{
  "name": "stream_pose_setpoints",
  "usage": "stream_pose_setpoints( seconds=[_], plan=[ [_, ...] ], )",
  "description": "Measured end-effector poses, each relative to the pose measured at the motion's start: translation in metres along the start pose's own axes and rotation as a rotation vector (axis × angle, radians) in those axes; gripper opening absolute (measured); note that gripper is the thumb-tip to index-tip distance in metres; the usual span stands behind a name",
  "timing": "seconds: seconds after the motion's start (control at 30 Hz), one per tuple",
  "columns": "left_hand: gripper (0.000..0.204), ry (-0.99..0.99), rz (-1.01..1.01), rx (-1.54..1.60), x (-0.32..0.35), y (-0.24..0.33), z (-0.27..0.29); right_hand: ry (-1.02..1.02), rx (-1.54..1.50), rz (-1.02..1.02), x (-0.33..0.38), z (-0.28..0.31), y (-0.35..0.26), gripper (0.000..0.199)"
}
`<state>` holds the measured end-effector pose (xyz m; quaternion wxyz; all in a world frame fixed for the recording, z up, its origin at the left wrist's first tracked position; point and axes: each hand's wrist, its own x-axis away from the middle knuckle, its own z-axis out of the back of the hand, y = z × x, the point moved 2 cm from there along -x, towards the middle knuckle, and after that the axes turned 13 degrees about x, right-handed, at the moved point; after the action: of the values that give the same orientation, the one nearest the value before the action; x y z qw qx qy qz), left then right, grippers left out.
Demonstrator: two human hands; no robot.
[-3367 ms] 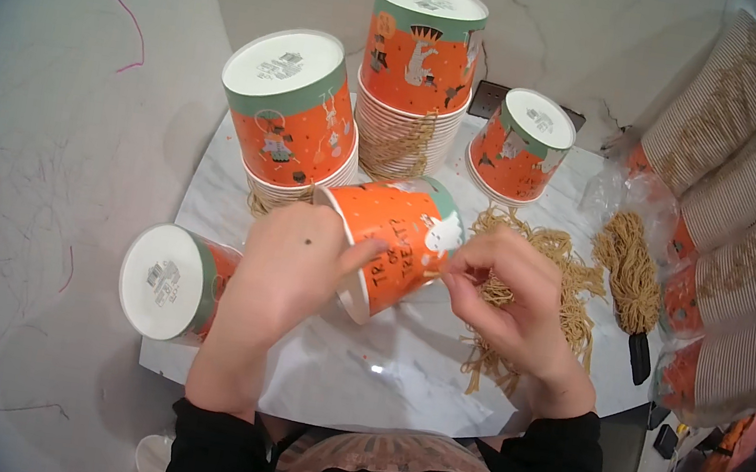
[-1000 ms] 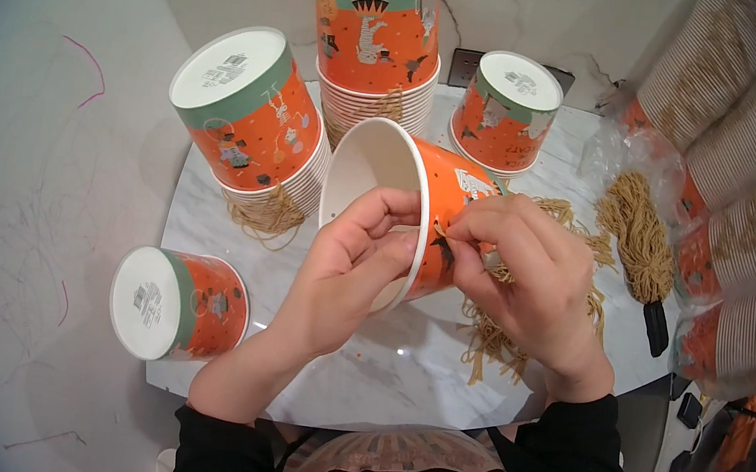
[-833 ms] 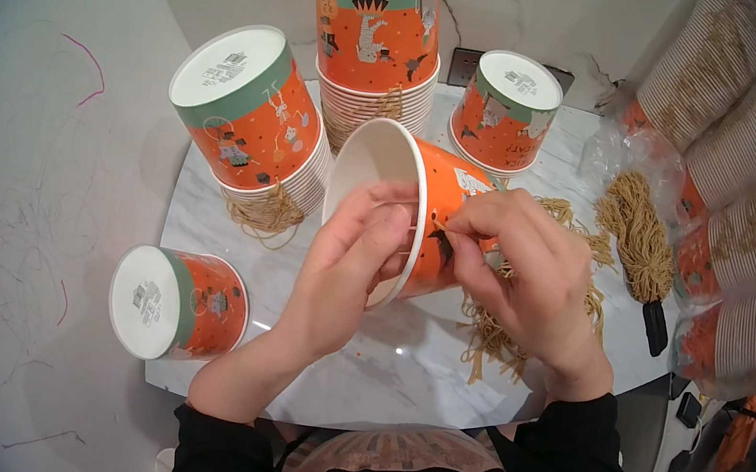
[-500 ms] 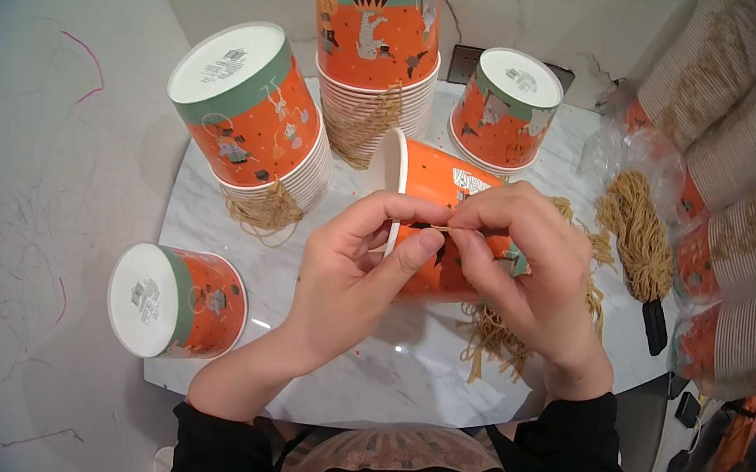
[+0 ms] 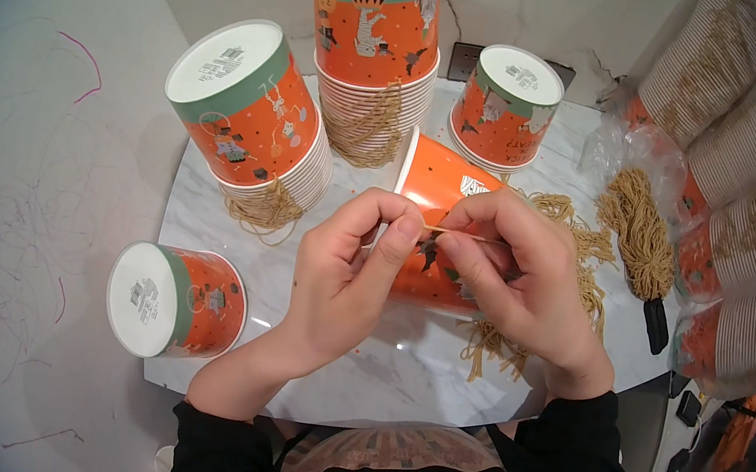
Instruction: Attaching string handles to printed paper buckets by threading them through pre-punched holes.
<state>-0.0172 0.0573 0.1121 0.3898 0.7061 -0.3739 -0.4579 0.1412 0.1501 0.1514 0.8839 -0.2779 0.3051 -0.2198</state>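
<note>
Head view showed the orange cup (image 5: 435,207) had tipped sideways above the marble table (image 5: 207,212); left hand (image 5: 343,279) and right hand (image 5: 526,286) pinched its string (image 5: 455,234), pulling it tight.

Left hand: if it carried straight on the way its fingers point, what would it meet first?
The left hand points up and right, already against the orange paper cup on its side. Beyond that, probably the right hand fingers pinching the thin cord; depth is unclear.

Both hands (image 5: 348,275) (image 5: 517,275) together, fingertips pinched
</note>
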Motion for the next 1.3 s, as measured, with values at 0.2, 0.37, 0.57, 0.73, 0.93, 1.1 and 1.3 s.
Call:
stream_pose_setpoints(
  seconds=[0.2,0.37,0.57,0.73,0.93,1.1,1.3],
  plan=[
    [0.019,-0.016,0.025,0.001,0.002,0.003,-0.004,0.096,0.097,0.17,-0.003,0.0,-0.003,0.015],
    [0.019,-0.028,0.027,-0.053,0.003,0.004,-0.003,0.149,0.203,0.258,-0.003,0.001,-0.003,0.013],
    [0.019,-0.068,-0.043,-0.091,0.003,0.001,-0.002,0.172,0.196,0.309,-0.005,0.0,-0.003,0.012],
    [0.022,0.028,0.017,0.159,0.005,0.005,-0.01,0.171,0.115,0.212,-0.005,0.003,-0.002,0.013],
    [0.051,0.029,0.211,0.383,0.006,0.007,-0.013,0.182,0.212,0.218,-0.005,0.004,0.0,0.016],
    [0.053,-0.068,0.242,0.445,0.005,0.011,-0.017,0.207,0.233,0.265,-0.006,0.001,0.004,0.016],
    [0.052,-0.063,0.254,0.482,0.006,0.009,-0.017,0.224,0.231,0.256,-0.005,0.003,0.003,0.016]
  ],
)
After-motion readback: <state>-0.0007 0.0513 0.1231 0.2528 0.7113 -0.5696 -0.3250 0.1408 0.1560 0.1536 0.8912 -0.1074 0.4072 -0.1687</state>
